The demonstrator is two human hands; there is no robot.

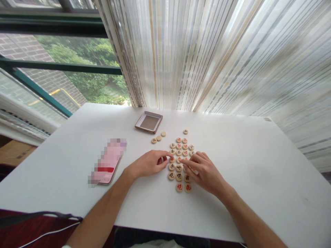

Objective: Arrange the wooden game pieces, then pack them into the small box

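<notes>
Watching from the head view: I see round wooden pieces (179, 177) in close rows on the white table (232, 137), between both hands; three others (158, 138) lie near the shallow box (149, 122).
Left hand (147, 164): its index fingertip touches a red-marked piece (171, 161) at one row's left end; thumb stands apart, nothing is pinched.
Right hand (205, 169): its index reaches the neighbouring piece (178, 159); whether these fingers hold something, I cannot tell.
Rows: the step in hand, I judge, is aligning them.
Next move: it calls for light fingertip pressure, I think, disturbing no neighbours.
</notes>
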